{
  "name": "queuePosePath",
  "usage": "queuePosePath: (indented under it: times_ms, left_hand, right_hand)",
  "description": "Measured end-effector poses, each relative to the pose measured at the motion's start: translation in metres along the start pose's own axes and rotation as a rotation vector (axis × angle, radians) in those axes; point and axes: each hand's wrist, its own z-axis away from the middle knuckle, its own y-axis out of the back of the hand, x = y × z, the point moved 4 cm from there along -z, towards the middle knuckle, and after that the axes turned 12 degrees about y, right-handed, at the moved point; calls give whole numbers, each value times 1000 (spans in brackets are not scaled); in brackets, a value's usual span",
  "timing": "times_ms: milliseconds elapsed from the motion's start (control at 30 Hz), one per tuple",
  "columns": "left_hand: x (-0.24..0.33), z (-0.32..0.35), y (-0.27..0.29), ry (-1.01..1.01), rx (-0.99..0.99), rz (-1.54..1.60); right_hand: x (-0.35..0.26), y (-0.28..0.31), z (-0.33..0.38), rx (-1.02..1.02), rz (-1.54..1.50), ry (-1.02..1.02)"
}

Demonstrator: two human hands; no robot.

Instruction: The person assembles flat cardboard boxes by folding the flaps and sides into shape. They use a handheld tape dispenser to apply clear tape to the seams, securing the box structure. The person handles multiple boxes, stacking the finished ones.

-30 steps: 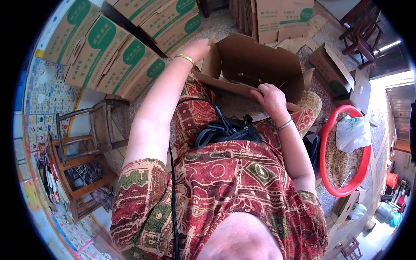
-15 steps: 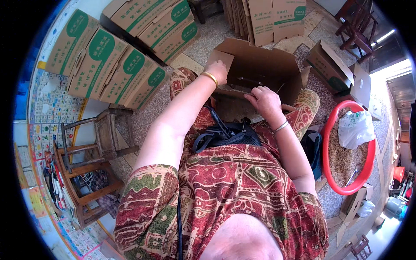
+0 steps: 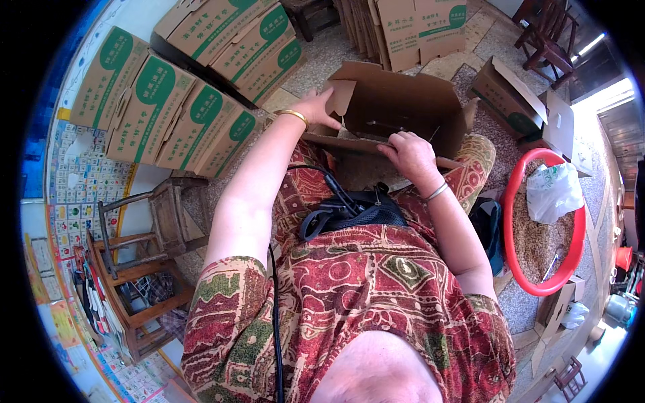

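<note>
An open cardboard box (image 3: pixel 403 94) stands in front of my lap, its inside facing up. At its left end my left hand (image 3: pixel 314 109) has thumb and fingers spread apart, the thumb stretched toward the box's near corner. A small end flap (image 3: pixel 341 98) stands beside those fingers; whether they touch it I cannot tell. My right hand (image 3: pixel 408 154) is closed over the box's near edge, fingers curled on the cardboard. A few thin, small things (image 3: pixel 386 125) lie inside the box, too small to name.
Printed cartons (image 3: pixel 151 101) stand in rows at the left, with flattened cardboard (image 3: pixel 420 33) at the far side. Wooden chairs (image 3: pixel 168 215) are by the left wall. To the right are an opened carton (image 3: pixel 507 97) and a red-rimmed tub (image 3: pixel 512 221) of brown grainy material, with a white plastic bag (image 3: pixel 554 191).
My left hand has moved left off the end flap, and its fingers have opened out. The right hand stays on the near edge.
</note>
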Motion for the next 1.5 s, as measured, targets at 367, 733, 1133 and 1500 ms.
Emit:
queuePosePath:
  times_ms: [367, 733, 1133, 1500]
  left_hand:
    - [-17, 3, 18, 76, -274, 461]
    - [-108, -49, -38, -57, -203, 650]
    - [-42, 15, -15, 198, 158, 442]
    - [-36, 5, -61, 257, 389, 870]
  right_hand:
    - [12, -1, -12, -103, -27, -73]
    - [64, -18, -46, -288, -241, -267]
    - [126, -75, -22, -374, -213, -413]
    - [102, -60, -10, 25, -33, -292]
